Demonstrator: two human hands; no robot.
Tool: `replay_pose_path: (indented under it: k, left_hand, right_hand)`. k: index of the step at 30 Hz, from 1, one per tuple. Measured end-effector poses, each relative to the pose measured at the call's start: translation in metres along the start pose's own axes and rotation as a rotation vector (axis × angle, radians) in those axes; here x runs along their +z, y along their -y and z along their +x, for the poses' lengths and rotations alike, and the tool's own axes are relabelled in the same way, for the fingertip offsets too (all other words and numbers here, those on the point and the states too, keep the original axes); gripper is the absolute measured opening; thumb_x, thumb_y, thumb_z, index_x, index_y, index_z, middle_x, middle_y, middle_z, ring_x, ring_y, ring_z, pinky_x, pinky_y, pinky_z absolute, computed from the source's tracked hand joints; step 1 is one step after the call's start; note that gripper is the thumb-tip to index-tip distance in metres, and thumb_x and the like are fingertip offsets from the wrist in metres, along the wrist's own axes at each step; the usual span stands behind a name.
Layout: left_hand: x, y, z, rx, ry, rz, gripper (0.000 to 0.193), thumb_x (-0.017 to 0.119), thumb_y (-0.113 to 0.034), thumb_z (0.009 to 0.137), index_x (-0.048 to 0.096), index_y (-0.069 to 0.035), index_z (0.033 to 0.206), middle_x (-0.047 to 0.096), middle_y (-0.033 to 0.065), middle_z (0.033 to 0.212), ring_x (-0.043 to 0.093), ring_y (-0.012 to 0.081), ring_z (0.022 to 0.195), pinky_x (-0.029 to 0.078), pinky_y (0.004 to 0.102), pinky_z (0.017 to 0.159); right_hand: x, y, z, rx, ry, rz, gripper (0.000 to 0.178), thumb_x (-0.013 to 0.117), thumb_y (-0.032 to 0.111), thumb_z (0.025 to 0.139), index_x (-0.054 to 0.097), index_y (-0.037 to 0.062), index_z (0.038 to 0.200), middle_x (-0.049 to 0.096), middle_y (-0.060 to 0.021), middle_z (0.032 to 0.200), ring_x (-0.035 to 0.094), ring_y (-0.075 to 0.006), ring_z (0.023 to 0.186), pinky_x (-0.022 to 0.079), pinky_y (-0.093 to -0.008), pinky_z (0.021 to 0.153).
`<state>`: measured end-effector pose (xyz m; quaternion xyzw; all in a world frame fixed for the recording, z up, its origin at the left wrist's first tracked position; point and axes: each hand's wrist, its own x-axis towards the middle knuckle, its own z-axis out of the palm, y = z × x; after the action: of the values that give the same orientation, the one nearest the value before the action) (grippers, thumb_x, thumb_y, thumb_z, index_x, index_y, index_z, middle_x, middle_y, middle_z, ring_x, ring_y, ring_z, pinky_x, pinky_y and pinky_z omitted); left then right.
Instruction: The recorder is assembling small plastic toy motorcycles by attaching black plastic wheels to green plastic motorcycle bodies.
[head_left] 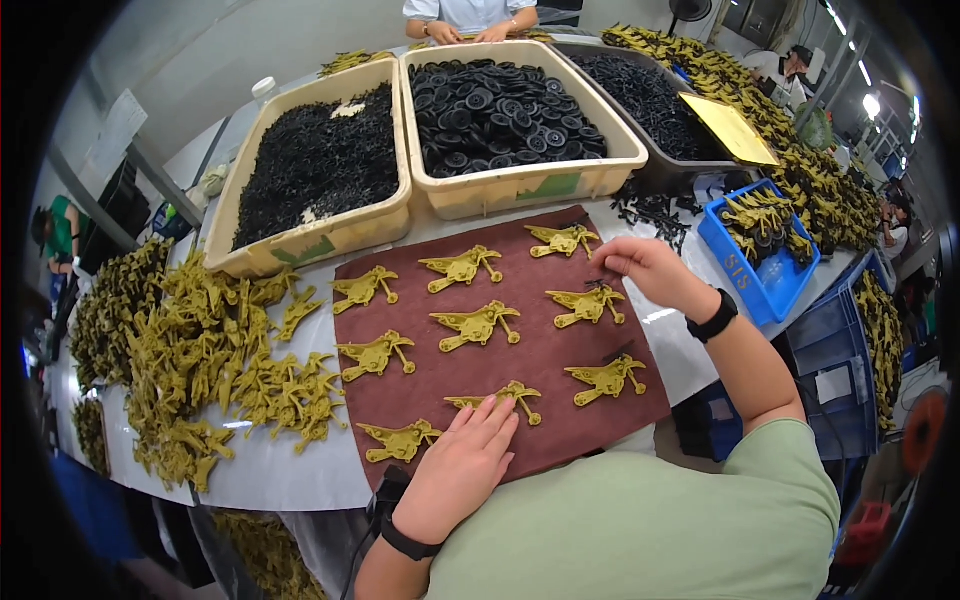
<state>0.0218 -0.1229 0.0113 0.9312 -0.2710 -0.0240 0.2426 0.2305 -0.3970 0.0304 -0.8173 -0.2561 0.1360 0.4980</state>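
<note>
Several olive-yellow plastic parts, each shaped with a pointed arm and a round-ended stub, lie in rows on a brown mat (420, 302). My left hand (470, 450) rests flat with its fingers stretched out over the near middle yellow part (522, 398), partly covering it. Above the right edge of the mat, my right hand (650, 272) has thumb and fingertips pinched together; what they hold, if anything, is hidden. Just below those fingertips is a yellow part (588, 306) with a small dark piece at its upper edge. Another yellow part (606, 380) also has a dark sliver beside it.
Heaped yellow parts (200, 350) cover the left of the table. Beyond the mat stand a cream bin (315, 245) of small black pieces, another cream bin (530, 190) of black wheels and a dark tray (660, 165). A blue basket (765, 290) sits right. A person (470, 18) works opposite.
</note>
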Motion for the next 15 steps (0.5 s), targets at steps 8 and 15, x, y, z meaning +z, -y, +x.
replay_pose_path:
  k: [8,15]
  left_hand:
    - [0.007,0.004,-0.002,-0.043,0.027,-0.041,0.042,0.059,-0.013,0.086,0.050,0.002,0.124,0.045,0.0158,0.136,0.040,0.0316,0.128,0.036,0.0409,0.105]
    - [0.009,0.005,-0.005,-0.061,0.024,-0.078,0.043,0.058,-0.013,0.086,0.049,0.001,0.126,0.044,0.0155,0.136,0.039,0.0327,0.129,0.035,0.0410,0.105]
  right_hand:
    - [0.080,0.045,-0.009,-0.426,0.249,-0.296,0.023,0.061,-0.003,0.076,0.068,0.0059,0.096,0.064,-0.0093,0.089,0.061,-0.0245,0.084,0.050,-0.0333,0.076]
    - [0.116,0.034,0.002,-0.339,0.424,-0.345,0.017,0.063,0.002,0.077,0.067,0.0053,0.093,0.063,-0.0096,0.091,0.059,-0.0270,0.088,0.048,-0.0357,0.077]
